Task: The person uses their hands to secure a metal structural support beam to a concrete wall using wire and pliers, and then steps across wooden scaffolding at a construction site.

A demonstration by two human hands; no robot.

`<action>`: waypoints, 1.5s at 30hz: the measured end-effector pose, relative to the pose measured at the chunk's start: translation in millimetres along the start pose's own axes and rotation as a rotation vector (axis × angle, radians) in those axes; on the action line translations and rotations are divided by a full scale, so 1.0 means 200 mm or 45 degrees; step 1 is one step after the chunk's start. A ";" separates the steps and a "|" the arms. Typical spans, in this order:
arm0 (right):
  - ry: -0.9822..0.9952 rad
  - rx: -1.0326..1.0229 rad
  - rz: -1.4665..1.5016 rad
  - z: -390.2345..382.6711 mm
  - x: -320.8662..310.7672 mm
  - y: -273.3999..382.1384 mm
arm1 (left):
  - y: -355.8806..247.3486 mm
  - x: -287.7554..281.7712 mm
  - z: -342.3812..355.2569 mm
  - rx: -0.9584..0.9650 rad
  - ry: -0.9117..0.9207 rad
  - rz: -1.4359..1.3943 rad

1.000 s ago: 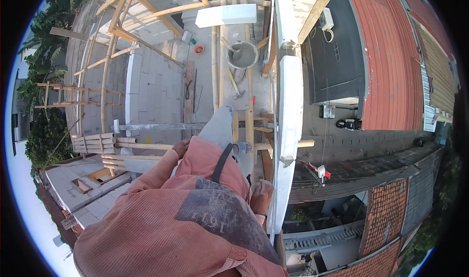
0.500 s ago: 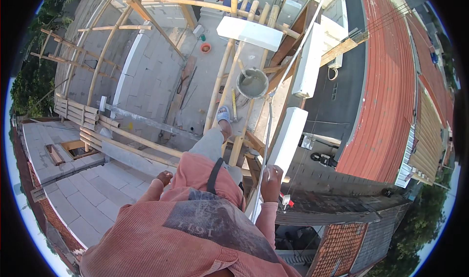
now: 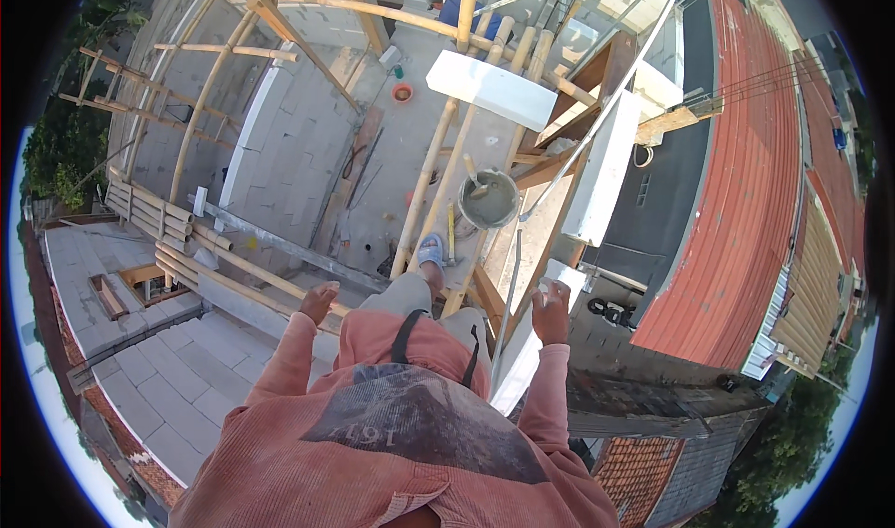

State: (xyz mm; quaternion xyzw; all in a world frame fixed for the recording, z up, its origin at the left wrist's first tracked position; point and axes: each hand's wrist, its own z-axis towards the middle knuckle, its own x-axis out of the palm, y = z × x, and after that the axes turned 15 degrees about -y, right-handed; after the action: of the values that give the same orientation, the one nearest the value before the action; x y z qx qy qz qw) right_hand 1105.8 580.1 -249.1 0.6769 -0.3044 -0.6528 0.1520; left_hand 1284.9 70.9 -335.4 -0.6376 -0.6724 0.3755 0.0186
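My left hand (image 3: 320,302) hangs out to the side of my body, its fingers loosely bent and nothing visible in it. On the other side, my right hand (image 3: 551,310) is over the end of a white block (image 3: 568,274) on the wall top, fingers curled inward. Whether those fingers pinch something small or only touch the block is unclear. Ahead, a bucket of grey mortar (image 3: 488,199) has a handled tool (image 3: 473,176) standing in it. A hammer-like tool with a yellow handle (image 3: 451,230) lies beside my sandalled foot (image 3: 431,251).
A long white block (image 3: 491,90) rests across bamboo poles (image 3: 429,178). Another white block (image 3: 604,169) continues the wall line, with a slim pole (image 3: 606,99) alongside. Below lie a floor and an orange bucket (image 3: 402,93). A person in blue (image 3: 461,15) works far ahead. Red roofing (image 3: 713,211) lies right.
Both my hands have risen and moved forward, the left one further out from my body. The view has shifted slightly, and the mortar bucket now appears a little lower and further right.
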 end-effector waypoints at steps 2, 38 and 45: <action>0.101 0.034 0.029 0.06 0.05 -0.02 | -0.08 -0.04 -0.05 -0.013 -0.054 -0.024; 0.402 0.438 -0.021 1.89 0.45 -0.15 | -3.79 0.50 0.93 0.689 -0.016 0.257; 0.217 0.512 0.139 2.38 0.18 0.12 | -3.76 0.68 1.09 0.568 -0.041 0.224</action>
State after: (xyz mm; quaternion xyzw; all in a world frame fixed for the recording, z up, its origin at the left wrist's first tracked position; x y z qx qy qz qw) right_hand 633.9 630.8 -312.3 0.7287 -0.4505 -0.5104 0.0743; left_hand 515.8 155.1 -155.6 -0.6676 -0.5149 0.5251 0.1154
